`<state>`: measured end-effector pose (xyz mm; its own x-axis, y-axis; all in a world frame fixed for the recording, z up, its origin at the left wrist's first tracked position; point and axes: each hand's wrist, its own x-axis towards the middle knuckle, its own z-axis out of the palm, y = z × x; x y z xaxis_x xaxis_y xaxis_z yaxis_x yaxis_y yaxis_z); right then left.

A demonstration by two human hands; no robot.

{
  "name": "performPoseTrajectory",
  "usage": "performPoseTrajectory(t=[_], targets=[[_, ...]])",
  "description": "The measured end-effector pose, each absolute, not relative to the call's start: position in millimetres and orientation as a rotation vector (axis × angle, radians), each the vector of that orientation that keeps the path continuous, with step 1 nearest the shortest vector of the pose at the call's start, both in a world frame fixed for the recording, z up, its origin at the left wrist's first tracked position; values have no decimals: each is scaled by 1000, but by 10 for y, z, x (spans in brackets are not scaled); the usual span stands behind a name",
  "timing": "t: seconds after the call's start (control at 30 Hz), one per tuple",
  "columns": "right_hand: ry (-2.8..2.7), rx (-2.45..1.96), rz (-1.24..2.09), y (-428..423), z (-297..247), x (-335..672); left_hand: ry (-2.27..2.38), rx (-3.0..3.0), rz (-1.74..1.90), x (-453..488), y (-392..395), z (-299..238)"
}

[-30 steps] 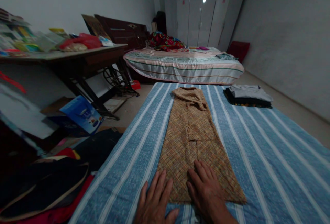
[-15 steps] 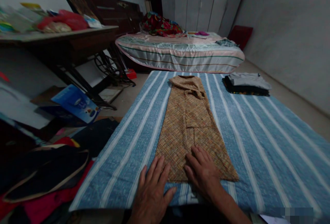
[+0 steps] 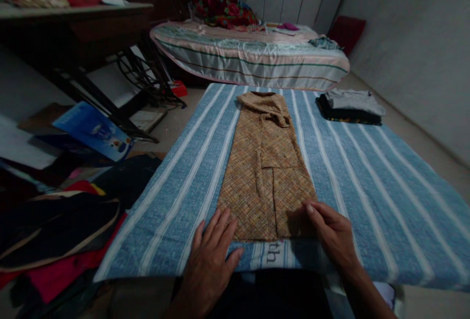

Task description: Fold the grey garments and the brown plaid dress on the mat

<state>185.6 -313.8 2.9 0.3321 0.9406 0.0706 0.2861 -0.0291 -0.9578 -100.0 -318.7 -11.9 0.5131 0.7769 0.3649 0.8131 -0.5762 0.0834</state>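
Observation:
A brown-yellow checked dress (image 3: 249, 177) lies folded lengthwise on a blue and white striped cloth (image 3: 176, 196), its neck end away from me. A folded strip, perhaps a sleeve or tie, lies across its upper part. My left hand (image 3: 213, 255) rests flat with fingers apart, fingertips on the dress's lower left corner. At the lower right edge, my right hand (image 3: 334, 233) is curled, thumb and fingers pinched together on the dress's edge. That hand hides the lower right corner.
Folded grey and black clothes (image 3: 348, 108) lie at the right of the cloth. Beyond stands a bed (image 3: 257, 64) with a red flowered quilt. On the left are a sewing machine table (image 3: 106, 25), a blue box (image 3: 93, 130) and heaped clothes (image 3: 62, 231).
My right hand has moved right from the dress's lower middle to its right edge, going from flat to pinched. My left hand stays at the lower left corner. The view has tilted down slightly.

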Motion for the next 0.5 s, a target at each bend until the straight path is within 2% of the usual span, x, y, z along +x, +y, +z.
performPoseTrajectory(t=[0.2, 0.5], targets=[[-1281, -1491, 774, -3135, 24, 1761, -1387, -2678, -649, -1096, -3214, -119], [-1950, -1138, 307, -3182, -32, 1627, -1415, -2646, -757, -1015, -3263, -86]])
